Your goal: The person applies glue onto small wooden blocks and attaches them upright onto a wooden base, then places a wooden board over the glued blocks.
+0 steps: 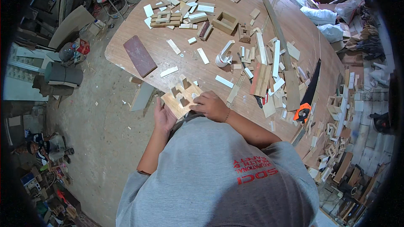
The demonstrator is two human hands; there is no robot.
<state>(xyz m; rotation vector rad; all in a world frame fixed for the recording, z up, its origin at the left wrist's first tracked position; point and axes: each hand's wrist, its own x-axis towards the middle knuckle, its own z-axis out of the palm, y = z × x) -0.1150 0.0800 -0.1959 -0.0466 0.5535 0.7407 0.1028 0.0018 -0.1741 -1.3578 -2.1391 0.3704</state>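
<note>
At the near edge of the round wooden table (176,61), a small wooden assembly (182,96), a flat square board with short upright blocks on it, is held between both hands. The left hand (163,115) is placed under and against the board's near left corner, its fingers laid close together along the edge. The right hand (211,106) is rested on the board's near right side, with the fingers curled and bunched over a small pale piece; whether that piece is pinched cannot be told. The board thus lies just far of the left fingers and to the left of the right knuckles. Farther right, loose wood offcuts (269,73) are scattered, and an orange-handled handsaw (308,96) is seen near the right rim. A dark reddish board (139,55) lies far left on the table.
</note>
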